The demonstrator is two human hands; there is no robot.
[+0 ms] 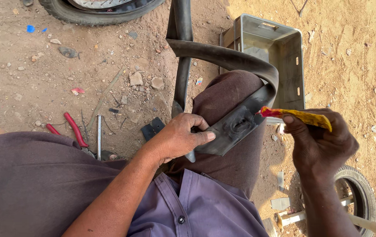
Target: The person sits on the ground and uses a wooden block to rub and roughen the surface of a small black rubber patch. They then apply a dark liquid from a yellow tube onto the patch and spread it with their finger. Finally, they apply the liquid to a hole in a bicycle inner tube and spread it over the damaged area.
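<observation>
A black rubber inner tube (223, 57) loops over my right knee, with a roughened patch area (239, 124) facing up. My left hand (180, 137) pins the tube flat against the knee, thumb pressed beside that patch. My right hand (319, 142) grips a crumpled yellow and red glue tube (299, 116), its red tip touching the edge of the inner tube just right of the roughened spot.
A grey plastic crate (293, 66) stands on the dirt beyond my knee. Red-handled pliers (74, 128) and a metal rod (99, 136) lie at left among stones. A tyre (96, 13) sits at the top, a small wheel (361, 193) at lower right.
</observation>
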